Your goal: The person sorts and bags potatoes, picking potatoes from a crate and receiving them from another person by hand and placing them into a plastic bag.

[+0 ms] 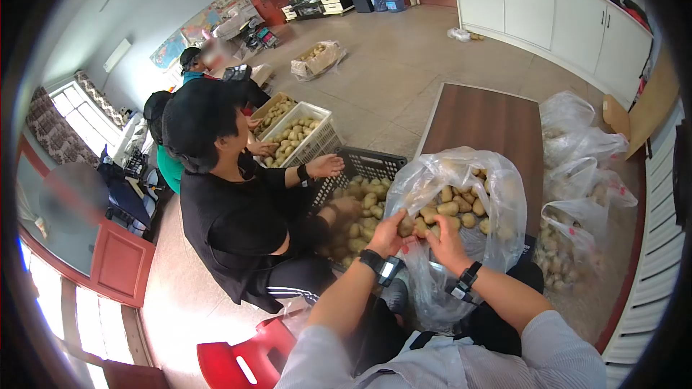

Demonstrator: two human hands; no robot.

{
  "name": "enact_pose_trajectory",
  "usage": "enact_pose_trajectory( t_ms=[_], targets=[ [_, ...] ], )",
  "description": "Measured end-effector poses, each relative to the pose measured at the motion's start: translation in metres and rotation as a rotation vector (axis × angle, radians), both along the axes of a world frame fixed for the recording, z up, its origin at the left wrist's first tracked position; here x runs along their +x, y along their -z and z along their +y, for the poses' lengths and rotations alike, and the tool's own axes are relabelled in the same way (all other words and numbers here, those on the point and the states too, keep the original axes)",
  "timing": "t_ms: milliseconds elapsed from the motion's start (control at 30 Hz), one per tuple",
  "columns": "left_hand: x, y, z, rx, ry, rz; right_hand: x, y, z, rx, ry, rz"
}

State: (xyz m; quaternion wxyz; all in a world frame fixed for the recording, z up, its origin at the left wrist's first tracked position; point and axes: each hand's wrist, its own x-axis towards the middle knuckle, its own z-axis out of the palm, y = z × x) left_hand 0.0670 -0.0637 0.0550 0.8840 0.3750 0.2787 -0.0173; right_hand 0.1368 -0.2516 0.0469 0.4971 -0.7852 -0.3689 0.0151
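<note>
gripped in left hand [389,236], over open clear bag [507,176]: one potato [406,227]. close beside: right hand [448,246], fingers curled; cannot tell if gripping. inside bag: many potatoes [448,208], overlapping, uncountable. beyond: one brown table [497,112]. to left: one black crate [371,161] of potatoes, two pale crates [321,144], three co-workers [231,202]. to right: several filled bags [582,145], exact count unclear; small red marks [574,225], too blurred to read.

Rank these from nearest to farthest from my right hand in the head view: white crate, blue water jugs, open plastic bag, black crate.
1. Open plastic bag: right at your right hand.
2. Black crate: to the left, beside the bag.
3. White crate: ahead-left, beyond the black crate.
4. Blue water jugs: across the room.
</note>
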Motion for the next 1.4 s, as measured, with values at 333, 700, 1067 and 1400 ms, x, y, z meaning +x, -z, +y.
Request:
enact_pose_trajectory(
  t_ms=[333, 700, 1067, 1400],
  targets=[
    [-0.027, 0.073, 0.093, 0.655, -0.263, -0.045, 0.075, 0.023, -0.068, -0.245, 0.464, 0.098],
    [-0.039, 0.052, 0.115, -0.041, -0.469, 0.119, 0.103, 0.030, -0.081, -0.294, 0.586, 0.356],
    [-0.041, 0.046, 0.114, -0.013, -0.573, 0.207, 0.115, 0.041, -0.086, -0.339, 0.541, 0.224],
    [-0.046, 0.037, 0.107, 0.054, -0.566, 0.242, 0.183, 0.035, -0.099, -0.118, 0.452, 0.556]
  ],
)
